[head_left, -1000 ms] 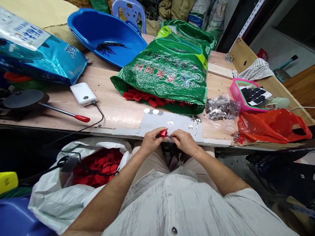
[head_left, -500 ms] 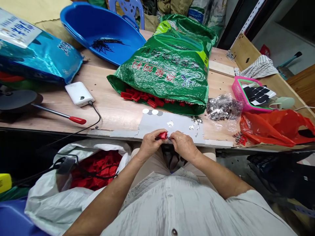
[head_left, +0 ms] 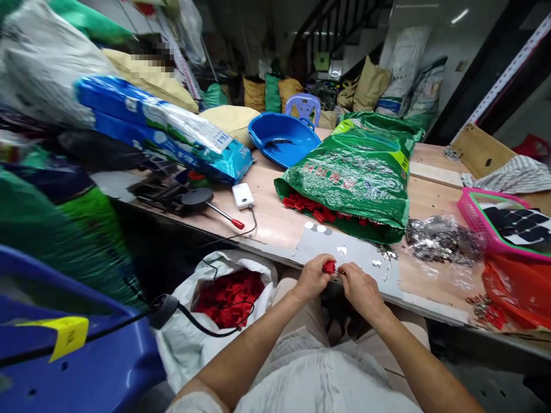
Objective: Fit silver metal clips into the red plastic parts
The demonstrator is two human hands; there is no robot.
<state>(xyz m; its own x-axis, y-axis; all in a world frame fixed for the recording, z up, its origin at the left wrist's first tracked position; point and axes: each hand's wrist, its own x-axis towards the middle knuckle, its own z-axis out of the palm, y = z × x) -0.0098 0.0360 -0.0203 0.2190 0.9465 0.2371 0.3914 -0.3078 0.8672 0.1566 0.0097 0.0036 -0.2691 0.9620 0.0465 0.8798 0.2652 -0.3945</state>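
My left hand (head_left: 313, 278) pinches a small red plastic piece (head_left: 329, 267) at the table's near edge. My right hand (head_left: 360, 288) is closed right beside it, its fingertips pressed against the piece's right end, where something tiny and metallic may sit; I cannot make it out. Just beyond the hands lies a grey sheet (head_left: 344, 248) with small silver bits scattered on it. A green sack (head_left: 357, 172) lies on the wooden table (head_left: 275, 221), with several red pieces spilling from its mouth. Down at my left knee stands a white bag (head_left: 228, 289) full of red pieces.
A blue basin (head_left: 284, 137), a blue packet (head_left: 172, 129), a white power bank (head_left: 243, 196) with its cable and a red-tipped tool (head_left: 224, 216) lie at the left. A clear bag of metal parts (head_left: 443, 241), a pink basket (head_left: 503, 223) and a red bag (head_left: 516, 287) sit at the right. A blue bin (head_left: 77, 367) stands near left.
The camera has swung left and up, bringing the piled sacks, the blue bin and the room behind into view. Both hands stay together on the red piece at the table's edge.
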